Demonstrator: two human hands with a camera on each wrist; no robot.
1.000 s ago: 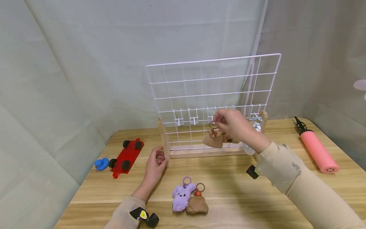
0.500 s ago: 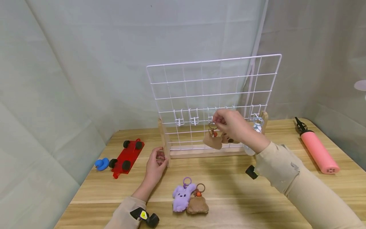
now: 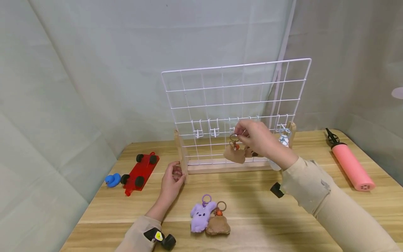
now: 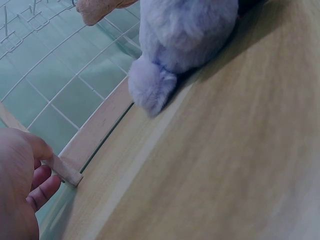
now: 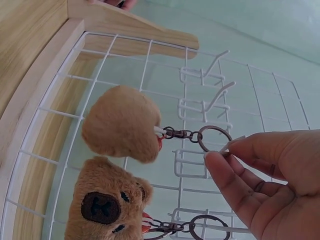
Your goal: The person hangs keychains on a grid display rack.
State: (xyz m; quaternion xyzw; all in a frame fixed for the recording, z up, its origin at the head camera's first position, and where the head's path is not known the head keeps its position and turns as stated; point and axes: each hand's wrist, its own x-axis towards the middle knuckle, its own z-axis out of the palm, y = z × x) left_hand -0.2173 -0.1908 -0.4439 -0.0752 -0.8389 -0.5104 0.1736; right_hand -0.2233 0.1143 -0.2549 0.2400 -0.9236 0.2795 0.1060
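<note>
My right hand (image 3: 256, 136) pinches the metal ring (image 5: 215, 138) of a light-brown plush keychain (image 5: 122, 124) between thumb and forefinger. The plush dangles in front of the white wire grid rack (image 3: 234, 85), its ring close to a white hook (image 5: 187, 164). Beside it a brown bear keychain (image 5: 107, 200) hangs by its ring from another hook. My left hand (image 3: 171, 183) grips the rack's left wooden upright (image 3: 181, 150) low down, thumb on the near side. On the table in front lie a lilac plush keychain (image 3: 199, 218) and a brown plush keychain (image 3: 218, 225), side by side.
Further white hooks (image 3: 214, 130) stand to the left on the grid. A white-and-blue keychain (image 3: 284, 140) hangs at its right end, partly behind my wrist. A red toy car (image 3: 141, 171) and blue duck (image 3: 112, 180) lie left, a pink pump (image 3: 352, 166) right.
</note>
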